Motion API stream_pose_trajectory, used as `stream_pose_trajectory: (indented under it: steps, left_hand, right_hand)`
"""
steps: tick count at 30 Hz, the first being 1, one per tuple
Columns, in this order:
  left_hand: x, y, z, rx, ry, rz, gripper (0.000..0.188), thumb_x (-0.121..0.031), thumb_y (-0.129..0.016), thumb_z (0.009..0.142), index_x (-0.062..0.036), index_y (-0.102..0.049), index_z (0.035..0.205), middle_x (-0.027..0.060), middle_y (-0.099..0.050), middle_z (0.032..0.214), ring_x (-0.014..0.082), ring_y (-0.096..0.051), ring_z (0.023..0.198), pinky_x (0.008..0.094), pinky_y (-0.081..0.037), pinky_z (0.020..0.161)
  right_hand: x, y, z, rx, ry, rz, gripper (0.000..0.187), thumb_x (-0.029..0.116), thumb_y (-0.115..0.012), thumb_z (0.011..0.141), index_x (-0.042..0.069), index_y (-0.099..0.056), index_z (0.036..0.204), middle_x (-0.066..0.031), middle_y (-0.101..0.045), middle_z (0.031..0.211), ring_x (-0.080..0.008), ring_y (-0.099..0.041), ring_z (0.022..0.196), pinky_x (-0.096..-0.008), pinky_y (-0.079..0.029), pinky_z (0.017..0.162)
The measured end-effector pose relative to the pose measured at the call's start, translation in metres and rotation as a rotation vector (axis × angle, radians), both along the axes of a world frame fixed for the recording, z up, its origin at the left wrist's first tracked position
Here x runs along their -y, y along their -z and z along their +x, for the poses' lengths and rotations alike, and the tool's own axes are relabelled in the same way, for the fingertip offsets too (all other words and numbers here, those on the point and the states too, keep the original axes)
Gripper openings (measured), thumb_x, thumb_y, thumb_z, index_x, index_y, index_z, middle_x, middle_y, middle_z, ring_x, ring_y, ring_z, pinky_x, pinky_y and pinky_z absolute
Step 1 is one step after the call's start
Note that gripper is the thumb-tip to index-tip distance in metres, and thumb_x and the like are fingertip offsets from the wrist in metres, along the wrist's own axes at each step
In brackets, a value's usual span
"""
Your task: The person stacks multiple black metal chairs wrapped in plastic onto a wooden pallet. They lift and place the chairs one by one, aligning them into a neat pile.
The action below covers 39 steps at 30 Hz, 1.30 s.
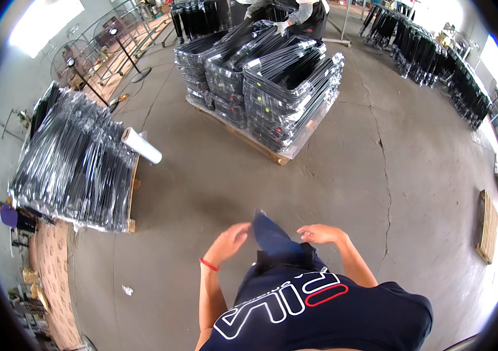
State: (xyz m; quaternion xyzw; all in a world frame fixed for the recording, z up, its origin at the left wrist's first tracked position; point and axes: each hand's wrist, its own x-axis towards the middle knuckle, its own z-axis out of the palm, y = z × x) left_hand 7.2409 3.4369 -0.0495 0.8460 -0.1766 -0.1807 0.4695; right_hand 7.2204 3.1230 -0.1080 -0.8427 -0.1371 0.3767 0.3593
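Note:
My left hand, with a red cord around its wrist, hangs in front of my body. Its fingers are loosely bent and a little apart, and it holds nothing. On the other side of my leg, my right hand is also off everything, its fingers slightly curled and spread. Ahead stands a pallet bearing stacks of black tubular frames under clear film. To the left, a second load of black rods or frames is wrapped in plastic film, with a white film roll at its near right corner.
A co-worker's gloved hand rests on the far stacks. Racks of hanging black parts line the far right. A wooden pallet lies at the right edge. Stands with thin poles and a cable are at the far left.

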Motion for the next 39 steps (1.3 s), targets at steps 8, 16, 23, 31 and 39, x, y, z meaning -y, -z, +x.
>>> stream_pose_trajectory:
  steps: [8, 16, 23, 31, 39]
  left_hand:
    - [-0.127, 0.037, 0.110, -0.204, -0.293, 0.240, 0.028, -0.016, -0.048, 0.083, -0.0066, -0.051, 0.109, 0.0151, -0.059, 0.097, 0.0267, -0.057, 0.091, 0.0321, -0.044, 0.077]
    - [-0.219, 0.093, 0.236, -0.292, -0.408, -0.008, 0.028, -0.016, -0.048, 0.085, -0.0034, -0.050, 0.110, 0.0116, -0.060, 0.094, 0.0175, -0.057, 0.088, 0.0274, -0.044, 0.075]
    - [-0.316, 0.109, 0.421, -0.156, -0.279, 0.120, 0.026, -0.014, -0.048, 0.084, -0.0014, -0.051, 0.107, 0.0145, -0.058, 0.098, 0.0259, -0.056, 0.091, 0.0309, -0.044, 0.078]
    - [-0.307, 0.029, 0.716, 0.125, -0.022, 0.148, 0.026, -0.009, -0.047, 0.083, -0.0018, -0.050, 0.108, 0.0162, -0.056, 0.101, 0.0278, -0.055, 0.093, 0.0324, -0.043, 0.080]
    - [-0.216, -0.007, 0.934, -0.053, 0.294, -0.027, 0.027, -0.011, -0.043, 0.087, 0.0009, -0.048, 0.110, 0.0111, -0.056, 0.104, 0.0180, -0.052, 0.100, 0.0273, -0.039, 0.085]
  right_hand:
    - [-0.097, -0.019, 0.252, 0.235, -0.123, 0.030, 0.037, 0.025, -0.044, 0.083, 0.006, -0.045, 0.114, -0.0171, -0.052, 0.109, -0.0317, -0.050, 0.100, -0.0395, -0.041, 0.083]
    - [-0.195, -0.070, 0.423, 0.212, -0.206, 0.189, 0.037, 0.027, -0.043, 0.084, 0.007, -0.045, 0.115, -0.0160, -0.054, 0.104, -0.0312, -0.052, 0.094, -0.0374, -0.042, 0.080]
    - [-0.205, -0.010, 0.512, 0.123, -0.127, 0.017, 0.040, 0.032, -0.043, 0.084, 0.008, -0.044, 0.116, -0.0150, -0.052, 0.110, -0.0305, -0.051, 0.098, -0.0370, -0.040, 0.083]
    - [-0.219, -0.017, 0.624, 0.151, 0.500, 0.148, 0.035, 0.025, -0.048, 0.082, 0.005, -0.049, 0.111, -0.0167, -0.055, 0.102, -0.0277, -0.053, 0.094, -0.0345, -0.041, 0.081]
    - [-0.199, 0.004, 0.756, 0.194, 1.081, 0.375, 0.032, 0.017, -0.049, 0.083, 0.000, -0.049, 0.111, -0.0117, -0.056, 0.102, -0.0176, -0.052, 0.095, -0.0279, -0.039, 0.082]
